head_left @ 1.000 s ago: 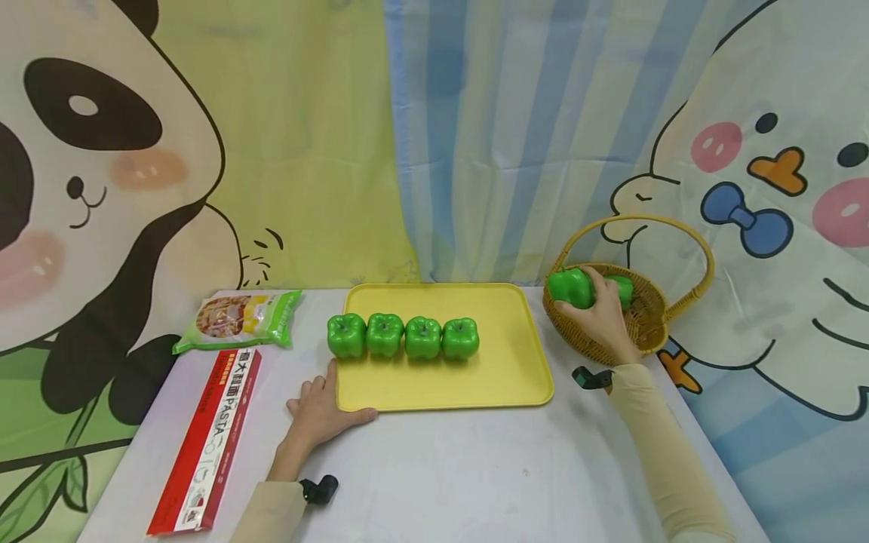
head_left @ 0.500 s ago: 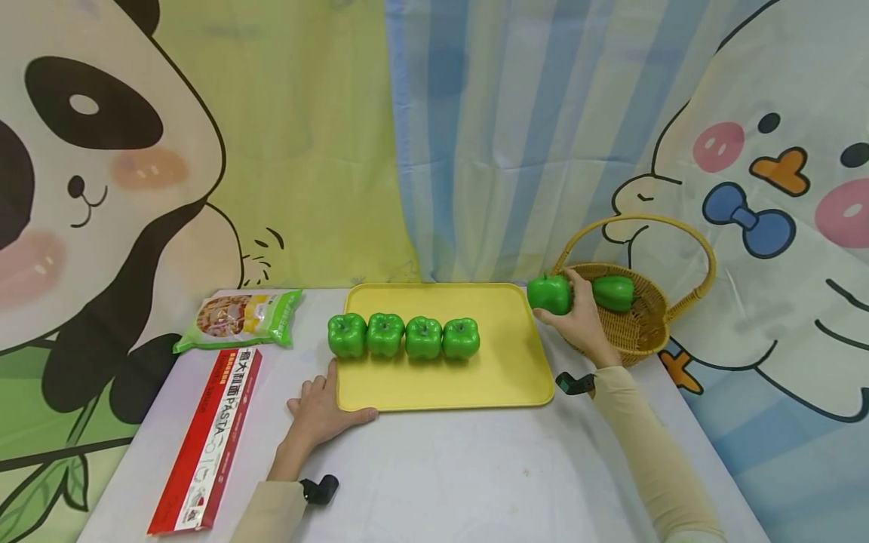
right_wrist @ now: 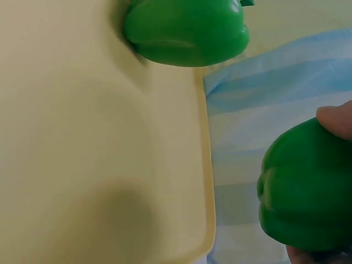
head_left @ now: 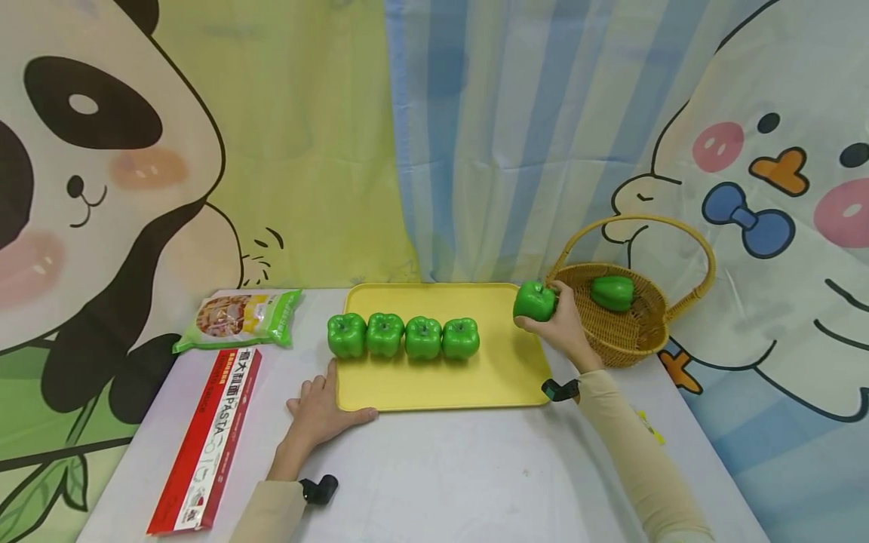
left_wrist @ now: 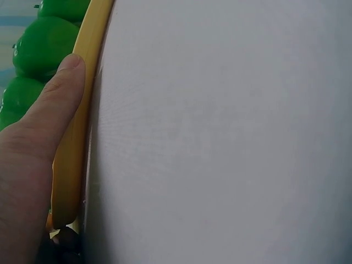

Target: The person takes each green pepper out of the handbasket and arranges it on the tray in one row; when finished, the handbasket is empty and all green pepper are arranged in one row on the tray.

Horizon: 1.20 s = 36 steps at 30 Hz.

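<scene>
My right hand (head_left: 565,324) grips a green bell pepper (head_left: 534,302) above the right end of the yellow tray (head_left: 502,377). In the right wrist view the held pepper (right_wrist: 308,190) appears at the right, with a fingertip on it. Several green bell peppers (head_left: 423,338) stand in a row on the tray's left half. The left hand (head_left: 324,411) rests at the tray's front-left corner, its thumb (left_wrist: 63,93) lying along the tray's edge in the left wrist view. Another green pepper (head_left: 612,293) lies inside the wicker basket (head_left: 624,343), to the right of my right hand.
At the left, a green-edged food packet (head_left: 234,320) lies behind a long red pasta box (head_left: 207,441). The basket's tall handle (head_left: 699,264) arches over it. A small yellow item (head_left: 650,426) shows beside the right sleeve. A printed curtain (head_left: 475,136) hangs behind the table.
My right hand has lifted the pepper out of the basket and carried it left to the tray's right end. The left hand and the row of peppers have stayed put.
</scene>
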Available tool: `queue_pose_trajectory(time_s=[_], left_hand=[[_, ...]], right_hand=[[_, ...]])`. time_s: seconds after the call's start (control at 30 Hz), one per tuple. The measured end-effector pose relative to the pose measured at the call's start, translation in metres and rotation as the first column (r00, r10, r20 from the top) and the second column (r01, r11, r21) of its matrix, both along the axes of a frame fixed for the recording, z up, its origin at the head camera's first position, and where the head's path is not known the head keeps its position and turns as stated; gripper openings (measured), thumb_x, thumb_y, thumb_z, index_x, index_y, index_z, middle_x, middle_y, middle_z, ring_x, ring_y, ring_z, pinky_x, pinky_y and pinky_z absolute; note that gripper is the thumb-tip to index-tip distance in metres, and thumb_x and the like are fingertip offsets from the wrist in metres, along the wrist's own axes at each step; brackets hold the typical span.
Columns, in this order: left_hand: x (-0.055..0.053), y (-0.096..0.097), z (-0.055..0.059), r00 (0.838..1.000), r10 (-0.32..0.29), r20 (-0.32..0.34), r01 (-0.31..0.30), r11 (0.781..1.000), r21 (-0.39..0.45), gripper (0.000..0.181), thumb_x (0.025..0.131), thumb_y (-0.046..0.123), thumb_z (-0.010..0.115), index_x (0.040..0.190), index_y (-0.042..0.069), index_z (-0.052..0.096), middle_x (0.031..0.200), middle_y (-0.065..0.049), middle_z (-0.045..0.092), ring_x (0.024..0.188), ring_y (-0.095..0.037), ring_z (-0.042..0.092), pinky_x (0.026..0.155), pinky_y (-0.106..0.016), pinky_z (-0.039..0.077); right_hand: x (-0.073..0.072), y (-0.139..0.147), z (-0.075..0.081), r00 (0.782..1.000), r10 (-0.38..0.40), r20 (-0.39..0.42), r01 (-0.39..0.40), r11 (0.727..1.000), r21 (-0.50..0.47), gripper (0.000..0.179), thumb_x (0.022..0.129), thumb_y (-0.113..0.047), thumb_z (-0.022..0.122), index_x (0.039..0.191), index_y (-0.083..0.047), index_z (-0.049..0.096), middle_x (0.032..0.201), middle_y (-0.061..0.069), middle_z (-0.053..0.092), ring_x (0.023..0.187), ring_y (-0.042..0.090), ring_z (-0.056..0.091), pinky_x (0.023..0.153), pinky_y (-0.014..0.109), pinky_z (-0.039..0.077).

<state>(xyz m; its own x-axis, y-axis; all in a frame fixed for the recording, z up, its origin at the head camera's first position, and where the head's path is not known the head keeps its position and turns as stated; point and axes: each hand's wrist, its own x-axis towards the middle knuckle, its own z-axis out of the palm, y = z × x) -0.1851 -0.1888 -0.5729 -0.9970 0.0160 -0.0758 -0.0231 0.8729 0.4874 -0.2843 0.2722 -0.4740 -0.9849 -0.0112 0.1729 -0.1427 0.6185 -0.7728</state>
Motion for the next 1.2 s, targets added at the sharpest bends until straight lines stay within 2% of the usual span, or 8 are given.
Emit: queue_pose_trajectory(time_s=[0.07, 0.27, 0.33, 0.5, 0.67, 0.87, 0.97, 1.2], left_hand=[[0.000, 0.000, 0.000, 1.000, 0.000, 0.001, 0.000, 1.000, -0.004, 0.146, 0.057, 0.089, 0.071, 0.162, 0.008, 0.009, 0.133, -0.024, 0.053, 0.112, -0.036, 0.042, 0.084, -0.056, 0.028], [-0.001, -0.001, -0.002, 1.000, -0.002, -0.003, 0.002, 1.000, -0.016, 0.147, 0.056, 0.091, 0.069, 0.162, 0.009, 0.008, 0.133, -0.024, 0.053, 0.111, -0.035, 0.042, 0.083, -0.055, 0.028], [-0.002, -0.001, -0.002, 1.000, -0.003, -0.007, 0.003, 1.000, -0.017, 0.147, 0.056, 0.091, 0.069, 0.162, 0.009, 0.008, 0.132, -0.023, 0.053, 0.111, -0.035, 0.042, 0.082, -0.055, 0.028], [-0.001, -0.001, 0.000, 1.000, -0.007, -0.008, 0.007, 1.000, -0.016, 0.146, 0.057, 0.090, 0.070, 0.162, 0.010, 0.008, 0.131, -0.024, 0.053, 0.111, -0.035, 0.042, 0.082, -0.055, 0.028], [-0.001, 0.000, -0.001, 1.000, -0.006, -0.004, 0.006, 1.000, -0.012, 0.147, 0.056, 0.091, 0.069, 0.162, 0.010, 0.008, 0.131, -0.024, 0.053, 0.111, -0.036, 0.042, 0.083, -0.056, 0.028], [-0.001, -0.001, 0.000, 1.000, -0.004, -0.004, 0.004, 1.000, -0.011, 0.147, 0.056, 0.091, 0.069, 0.162, 0.010, 0.008, 0.131, -0.024, 0.053, 0.111, -0.035, 0.042, 0.083, -0.055, 0.028], [-0.001, -0.001, 0.000, 1.000, -0.004, 0.003, 0.004, 1.000, -0.014, 0.147, 0.056, 0.090, 0.070, 0.162, 0.010, 0.008, 0.131, -0.024, 0.053, 0.112, -0.036, 0.042, 0.083, -0.055, 0.028], [-0.001, 0.001, 0.001, 1.000, -0.004, 0.006, 0.004, 1.000, -0.009, 0.145, 0.058, 0.088, 0.072, 0.162, 0.010, 0.008, 0.130, -0.024, 0.053, 0.111, -0.036, 0.042, 0.084, -0.056, 0.028]], right_hand=[[0.000, -0.002, -0.001, 1.000, 0.012, 0.000, -0.012, 0.999, 0.033, 0.107, 0.078, -0.042, 0.084, 0.158, -0.010, 0.019, 0.145, 0.025, 0.034, 0.121, 0.040, 0.049, 0.095, 0.058, 0.047], [-0.001, -0.004, -0.006, 0.997, 0.070, -0.012, -0.066, 0.980, 0.188, 0.092, 0.076, -0.044, 0.086, 0.150, -0.014, 0.040, 0.133, 0.020, 0.041, 0.114, 0.039, 0.051, 0.093, 0.060, 0.048], [-0.002, -0.003, -0.010, 0.995, 0.103, -0.017, -0.097, 0.972, 0.213, 0.090, 0.075, -0.041, 0.088, 0.149, -0.014, 0.042, 0.133, 0.020, 0.043, 0.115, 0.039, 0.053, 0.094, 0.060, 0.048], [-0.003, -0.004, -0.023, 0.979, 0.201, 0.022, -0.201, 0.955, 0.216, 0.093, 0.074, -0.032, 0.091, 0.149, -0.008, 0.041, 0.136, 0.019, 0.050, 0.117, 0.038, 0.055, 0.096, 0.059, 0.047], [-0.004, -0.007, -0.037, 0.957, 0.272, 0.096, -0.287, 0.929, 0.235, 0.098, 0.073, -0.036, 0.091, 0.151, -0.007, 0.038, 0.138, 0.017, 0.051, 0.120, 0.036, 0.054, 0.099, 0.057, 0.046], [-0.003, -0.017, -0.040, 0.942, 0.297, 0.154, -0.325, 0.920, 0.217, 0.102, 0.072, -0.029, 0.092, 0.153, -0.007, 0.034, 0.148, 0.020, 0.046, 0.130, 0.041, 0.051, 0.106, 0.061, 0.042], [-0.002, -0.021, -0.040, 0.936, 0.310, 0.165, -0.341, 0.916, 0.210, 0.104, 0.071, -0.026, 0.092, 0.153, -0.006, 0.032, 0.147, 0.022, 0.046, 0.130, 0.043, 0.051, 0.107, 0.062, 0.041], [-0.004, -0.028, -0.044, 0.927, 0.347, 0.144, -0.373, 0.899, 0.232, 0.098, 0.070, -0.025, 0.093, 0.149, -0.006, 0.037, 0.140, 0.017, 0.050, 0.128, 0.037, 0.052, 0.108, 0.058, 0.041]])
